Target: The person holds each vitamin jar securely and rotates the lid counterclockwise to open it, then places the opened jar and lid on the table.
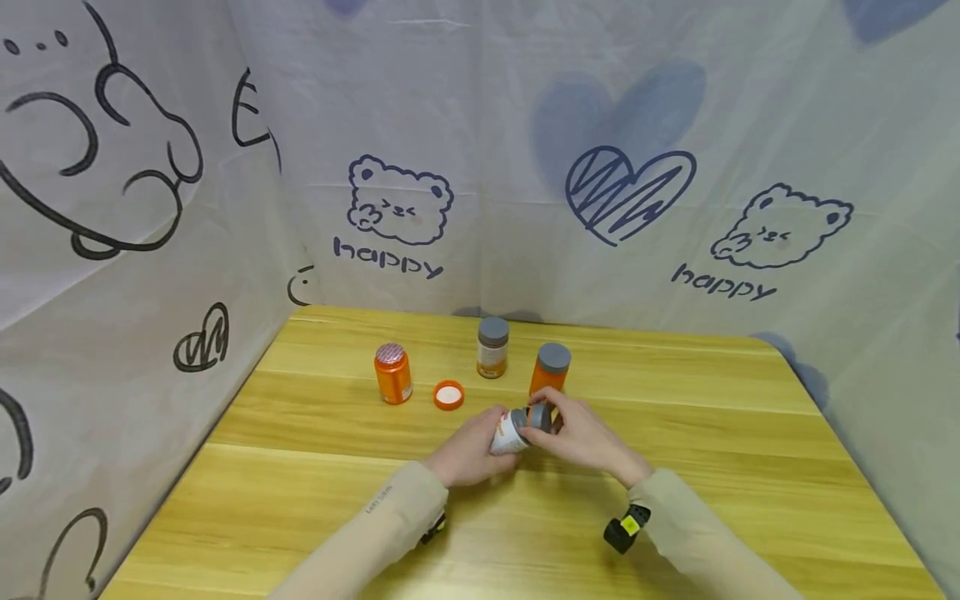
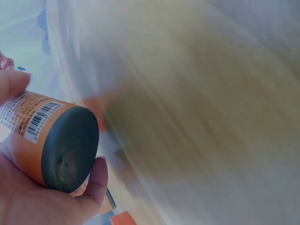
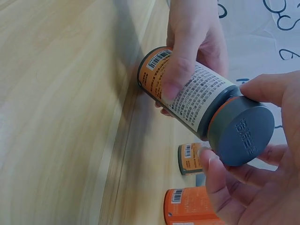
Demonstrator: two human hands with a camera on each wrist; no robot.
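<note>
Pale cloth backdrop (image 1: pixel 510 100) is filling the upper frame of the head view, carrying hearts, cartoon bears and the word "happy". Wooden table (image 1: pixel 300 525) is spreading across the lower half, light grain running crosswise. Two beige sleeves (image 1: pixel 360 533) are reaching in from the bottom edge, a black wrist device with a yellow patch (image 1: pixel 621 529) hanging by the right cuff.

Left hand (image 1: pixel 471 450), just below centre: fingers and thumb are curling round a white-and-orange labelled bottle (image 1: pixel 507 435), closed firmly to its width. Bottle is lying tilted in the grip, above the table, its dark base (image 2: pixel 70 150) showing in the left wrist view. Right hand (image 1: pixel 581 429), to the right of it: thumb and fingers are pinching a grey cap (image 1: pixel 542 418) at the bottle's neck end, opened only as wide as the cap. Orange edge is showing under the cap; cannot tell whether it is wholly free.

Behind the hands, an orange bottle with a grey top (image 1: pixel 547 379) is standing upright right of centre. Foil-topped orange bottle (image 1: pixel 393 382) is standing farther left; a grey-topped brownish bottle (image 1: pixel 492 350) is standing between them, farther back. Smallest: an orange lid (image 1: pixel 448 395), lying white inside up, just beside the foil-topped one.
</note>
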